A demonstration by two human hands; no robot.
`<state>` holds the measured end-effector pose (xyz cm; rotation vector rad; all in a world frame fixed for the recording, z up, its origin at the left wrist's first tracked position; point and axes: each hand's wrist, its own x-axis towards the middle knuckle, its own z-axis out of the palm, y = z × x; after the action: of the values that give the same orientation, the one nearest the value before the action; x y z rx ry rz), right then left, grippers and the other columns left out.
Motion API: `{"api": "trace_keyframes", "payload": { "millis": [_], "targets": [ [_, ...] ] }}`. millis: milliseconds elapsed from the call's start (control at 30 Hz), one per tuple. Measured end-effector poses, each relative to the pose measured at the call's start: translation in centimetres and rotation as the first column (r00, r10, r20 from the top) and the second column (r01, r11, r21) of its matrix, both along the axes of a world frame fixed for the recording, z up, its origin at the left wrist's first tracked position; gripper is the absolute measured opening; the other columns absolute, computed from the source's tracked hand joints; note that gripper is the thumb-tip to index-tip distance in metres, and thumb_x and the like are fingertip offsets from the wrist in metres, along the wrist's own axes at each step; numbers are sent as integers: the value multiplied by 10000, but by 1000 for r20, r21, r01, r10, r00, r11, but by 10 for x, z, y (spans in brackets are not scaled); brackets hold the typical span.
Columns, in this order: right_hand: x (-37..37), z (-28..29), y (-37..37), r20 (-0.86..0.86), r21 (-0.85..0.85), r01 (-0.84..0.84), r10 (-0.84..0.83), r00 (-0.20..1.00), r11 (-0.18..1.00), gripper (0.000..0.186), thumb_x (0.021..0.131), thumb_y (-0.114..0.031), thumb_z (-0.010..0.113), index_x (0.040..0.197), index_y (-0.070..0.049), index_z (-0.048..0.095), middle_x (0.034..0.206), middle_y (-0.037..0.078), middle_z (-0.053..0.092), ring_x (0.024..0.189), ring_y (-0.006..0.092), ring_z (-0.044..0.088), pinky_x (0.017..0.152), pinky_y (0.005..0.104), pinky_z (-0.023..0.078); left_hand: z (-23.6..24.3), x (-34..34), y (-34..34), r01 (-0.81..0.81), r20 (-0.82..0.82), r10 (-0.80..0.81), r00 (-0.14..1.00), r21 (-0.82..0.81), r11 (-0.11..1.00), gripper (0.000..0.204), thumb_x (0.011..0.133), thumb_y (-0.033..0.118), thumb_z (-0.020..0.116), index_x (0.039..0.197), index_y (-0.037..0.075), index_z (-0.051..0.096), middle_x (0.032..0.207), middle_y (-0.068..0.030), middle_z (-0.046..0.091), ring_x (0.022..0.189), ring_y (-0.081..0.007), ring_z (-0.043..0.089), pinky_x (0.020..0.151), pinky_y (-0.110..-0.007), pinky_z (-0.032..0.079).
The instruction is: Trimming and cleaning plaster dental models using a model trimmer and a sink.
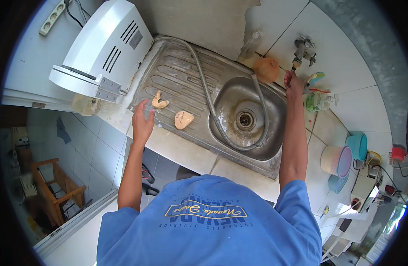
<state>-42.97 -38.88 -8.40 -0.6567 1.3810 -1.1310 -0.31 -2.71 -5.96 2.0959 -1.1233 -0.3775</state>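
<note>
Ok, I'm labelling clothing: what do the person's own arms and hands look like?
Short, plain blue fabric sleeves, with the forearms bare below them. The left hand and right hand wear no gloves; no watch or bracelet shows.

Left of centre, tan on the U-shaped piece [159, 104], dark-marked peach on the rounded piece [184, 120]; right of centre, brown-stained silver-grey in the sink [226, 103]; upper left, white on the machine [97, 51]; bottom, blue with yellow-and-navy print on the shirt [208, 239].
</note>
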Motion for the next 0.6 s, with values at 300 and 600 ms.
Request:
{"api": "trace_keyframes", "payload": {
  "millis": [300, 600],
  "targets": [
    [9, 181, -19, -962, -212, -501, -270, -44, 839, 530, 930, -528, 458, 1086, -53, 632, 1134, 177, 579, 1019, 321, 616, 863, 443, 473, -23, -3, -26, 91, 174, -106, 979, 91, 992, 659, 766, 108, 748, 1331, -21, 435, 1271, -209, 491, 1185, -391, 455, 1025, -437, 368],
    [17, 178, -47, -933, -7, -563, -207, -293, 827, 398, 886, -383, 528, 1003, -27, 663, 979, 196, 676, 942, 363, 645, 819, 459, 493, -49, 7, -44, 3, 152, -33, 988, 193, 981, 833, 700, 276, 835, 1350, -45, 426, 1208, -218, 520, 1147, -391, 479, 989, -447, 397]
  ]
}}
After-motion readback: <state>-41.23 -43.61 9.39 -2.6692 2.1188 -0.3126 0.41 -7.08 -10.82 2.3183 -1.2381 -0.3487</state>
